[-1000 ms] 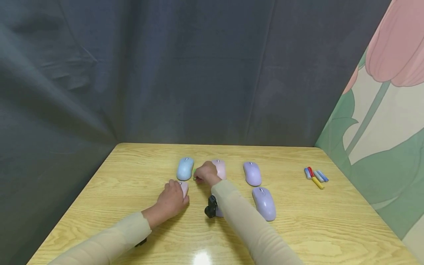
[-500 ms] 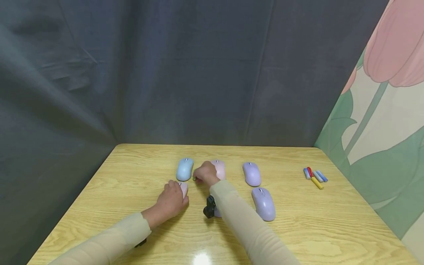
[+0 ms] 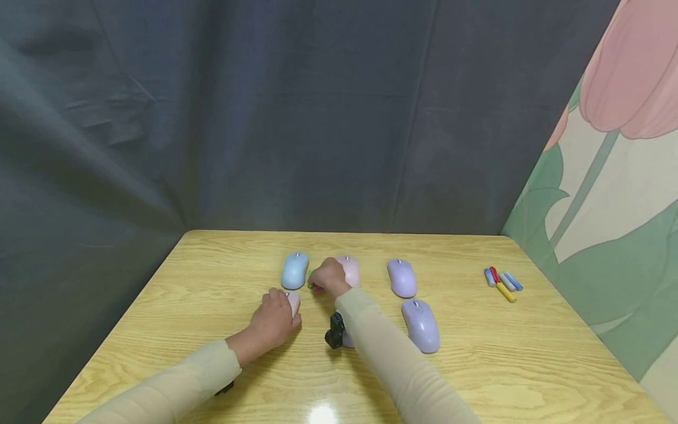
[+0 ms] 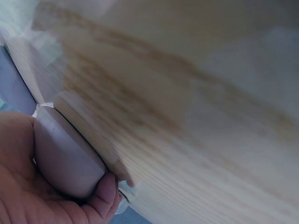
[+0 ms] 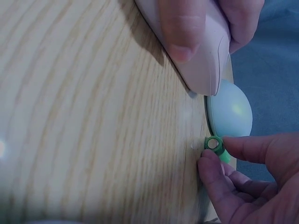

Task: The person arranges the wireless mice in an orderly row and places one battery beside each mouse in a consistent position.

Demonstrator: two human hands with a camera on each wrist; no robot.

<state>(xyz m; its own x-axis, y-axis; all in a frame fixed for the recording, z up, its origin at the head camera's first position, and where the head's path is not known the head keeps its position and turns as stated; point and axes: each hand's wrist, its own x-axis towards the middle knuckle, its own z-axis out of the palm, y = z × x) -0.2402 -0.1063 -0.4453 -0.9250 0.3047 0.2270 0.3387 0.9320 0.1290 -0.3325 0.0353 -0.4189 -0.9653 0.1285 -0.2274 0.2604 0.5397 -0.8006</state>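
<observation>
At the middle left of the table, my left hand [image 3: 271, 321] grips a pale pink computer mouse [image 3: 293, 301], its fingers over the back and the thumb along the near side. In the left wrist view the mouse [image 4: 70, 154] fills the curled hand. Just beyond, my right hand [image 3: 328, 277] pinches a small green battery [image 5: 213, 143] between thumb and fingers; its round metal end shows in the right wrist view. The battery is right beside a light blue mouse [image 3: 295, 271]. Another pink mouse [image 3: 349, 270] is partly hidden behind the right hand.
Two purple mice, the far one [image 3: 402, 278] and the near one [image 3: 421, 325], lie right of the right arm. Another purple mouse [image 3: 348, 340] is mostly hidden under the right wrist. Several batteries, one yellow [image 3: 505, 292], lie at the far right. A dark curtain [image 3: 318, 118] hangs behind the table.
Both hands keep their hold and stay almost in place. The green battery shifts slightly in the right fingers, and the head view drifts a little.
</observation>
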